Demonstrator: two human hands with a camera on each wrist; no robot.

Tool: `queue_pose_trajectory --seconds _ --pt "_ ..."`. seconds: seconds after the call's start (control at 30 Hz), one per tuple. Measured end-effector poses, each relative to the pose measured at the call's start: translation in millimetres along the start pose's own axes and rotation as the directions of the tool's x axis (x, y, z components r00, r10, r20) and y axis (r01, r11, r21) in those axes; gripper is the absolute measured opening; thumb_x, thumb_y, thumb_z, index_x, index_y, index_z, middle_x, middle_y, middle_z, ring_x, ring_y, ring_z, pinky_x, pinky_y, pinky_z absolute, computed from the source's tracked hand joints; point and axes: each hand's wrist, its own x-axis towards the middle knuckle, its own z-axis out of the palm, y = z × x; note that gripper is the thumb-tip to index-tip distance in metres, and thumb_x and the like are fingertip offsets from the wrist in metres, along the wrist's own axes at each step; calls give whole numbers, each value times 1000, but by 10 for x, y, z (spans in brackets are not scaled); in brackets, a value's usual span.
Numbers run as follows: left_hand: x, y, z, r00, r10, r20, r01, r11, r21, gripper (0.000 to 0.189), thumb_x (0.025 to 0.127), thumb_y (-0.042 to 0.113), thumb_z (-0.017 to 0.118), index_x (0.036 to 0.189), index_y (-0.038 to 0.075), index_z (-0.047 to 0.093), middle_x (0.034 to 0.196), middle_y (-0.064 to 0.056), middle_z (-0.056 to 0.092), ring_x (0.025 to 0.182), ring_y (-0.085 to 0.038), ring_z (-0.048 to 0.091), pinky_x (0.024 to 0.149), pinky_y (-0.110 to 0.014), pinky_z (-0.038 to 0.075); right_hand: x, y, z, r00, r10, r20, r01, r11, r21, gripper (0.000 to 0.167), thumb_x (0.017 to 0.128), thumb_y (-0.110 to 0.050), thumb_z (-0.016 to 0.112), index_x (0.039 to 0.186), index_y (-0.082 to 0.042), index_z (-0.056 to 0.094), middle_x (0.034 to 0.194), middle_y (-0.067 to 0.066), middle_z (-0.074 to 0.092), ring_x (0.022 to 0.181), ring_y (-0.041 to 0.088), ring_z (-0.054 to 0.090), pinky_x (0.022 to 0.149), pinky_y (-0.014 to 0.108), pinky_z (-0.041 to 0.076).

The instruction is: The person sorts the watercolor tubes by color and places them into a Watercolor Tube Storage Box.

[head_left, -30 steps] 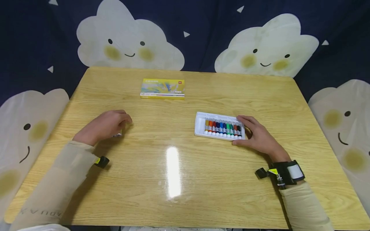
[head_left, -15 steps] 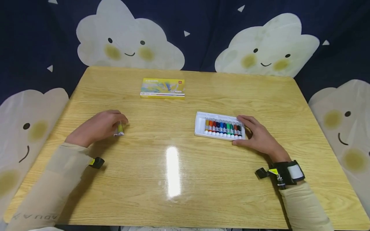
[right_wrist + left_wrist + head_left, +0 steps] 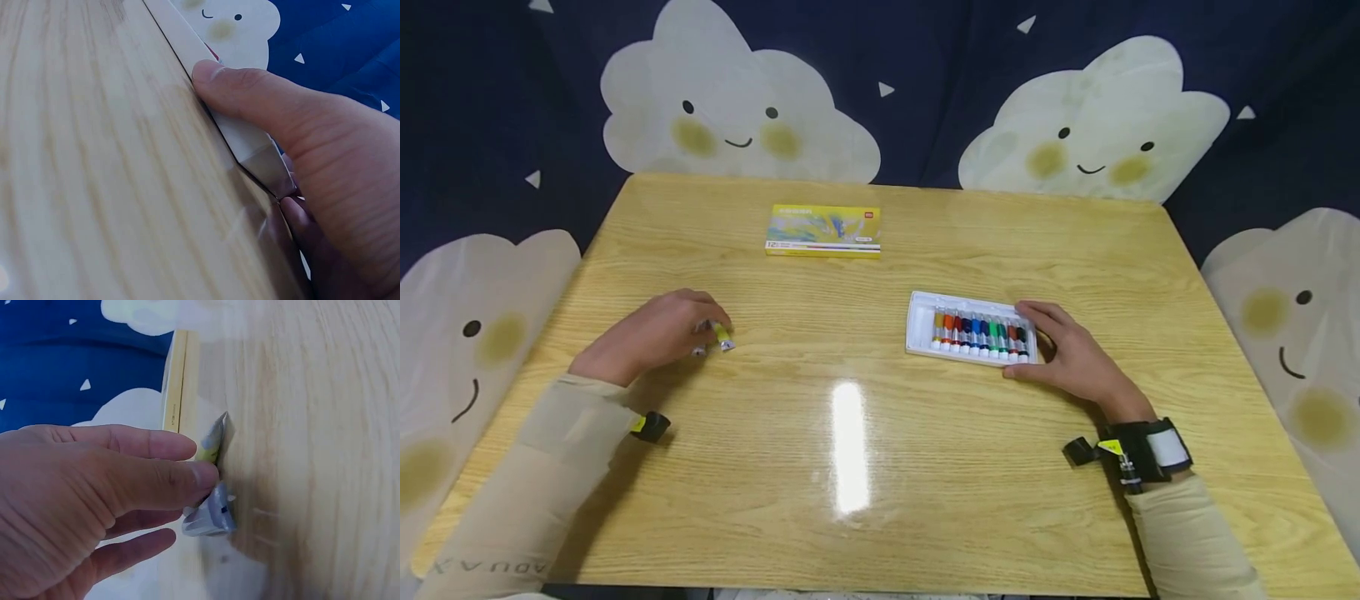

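Observation:
At the left of the table my left hand (image 3: 662, 329) pinches a small yellow paint tube (image 3: 723, 337) between thumb and finger; its crimped end points toward me. In the left wrist view the yellow paint tube (image 3: 210, 445) shows partly behind the thumb. Below the thumb a whitish paint tube (image 3: 207, 519) is seen close by; whether it is held too, I cannot tell. My right hand (image 3: 1067, 350) grips the right end of a white plastic tray (image 3: 920, 325). A row of coloured paint tubes (image 3: 976, 331) lies in it. The right wrist view shows the thumb on the tray's wall (image 3: 247, 140).
A flat yellow paint box (image 3: 823, 231) lies toward the back of the wooden table (image 3: 760, 467). Behind the table hangs a dark blue cloth (image 3: 917, 50) with white clouds. A bright light reflection crosses the tabletop.
My left hand has drawn slightly to the left, and the yellow tube has come into view, turning its crimped end to the right. My right hand and the tray have stayed in place.

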Motion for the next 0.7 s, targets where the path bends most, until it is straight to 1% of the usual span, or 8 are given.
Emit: queue_pose_trajectory --seconds 0.07,0.2,0.3,0.37,0.43,0.5,0.6,0.7 --pt "5 2 14 1000 11 -1 -11 1000 10 23 88 -2 77 108 8 79 112 -9 76 106 -29 70 91 -49 57 3 0 0 1000 6 0 -6 1000 2 107 77 -51 89 163 -21 32 167 10 31 152 42 33 116 66 34" --pt "26 17 39 998 55 -15 -55 998 32 21 87 0 78 106 8 80 109 -8 77 101 -27 71 88 -45 58 3 -1 1 1000 19 5 -19 1000 13 108 77 -51 89 164 -22 32 168 9 31 153 41 32 117 65 33" --pt "55 47 51 997 79 -20 -78 996 39 20 89 0 76 107 8 79 107 -8 77 99 -25 72 86 -44 58 0 -3 2 1000 21 8 -21 1000 17 108 77 -51 89 164 -22 32 168 9 30 153 42 32 116 66 33" --pt "82 79 55 996 79 -29 -78 996 34 19 91 0 74 109 7 79 108 -9 77 100 -25 72 87 -44 58 -2 -6 2 1000 17 7 -18 1000 17 107 77 -51 89 163 -22 32 167 10 31 152 43 33 116 67 33" --pt "118 113 63 996 80 -51 -79 997 23 19 94 1 71 111 6 77 108 -9 76 99 -24 72 86 -44 58 -2 -5 2 1000 13 6 -13 1000 15 107 77 -51 89 163 -22 32 167 10 31 152 43 33 115 67 34" --pt "164 142 80 992 88 -89 -87 996 15 18 95 3 69 112 6 77 107 -9 76 95 -22 71 85 -43 58 -3 -7 2 1000 12 3 -12 1000 15 107 77 -51 89 163 -22 32 167 10 31 152 43 33 115 66 34" --pt "243 179 124 983 109 -146 -110 994 3 22 96 4 70 116 7 74 97 -6 74 82 -17 65 77 -38 55 -7 -12 0 1000 20 6 -21 1000 16 107 78 -52 88 164 -23 31 168 9 31 153 42 33 116 66 34" --pt "314 203 182 975 130 -181 -134 991 -11 31 96 5 69 127 8 69 88 -3 69 74 -14 56 74 -36 52 -2 -21 -1 1000 27 9 -28 999 21 108 77 -53 88 164 -23 31 168 8 30 153 41 32 117 66 33"
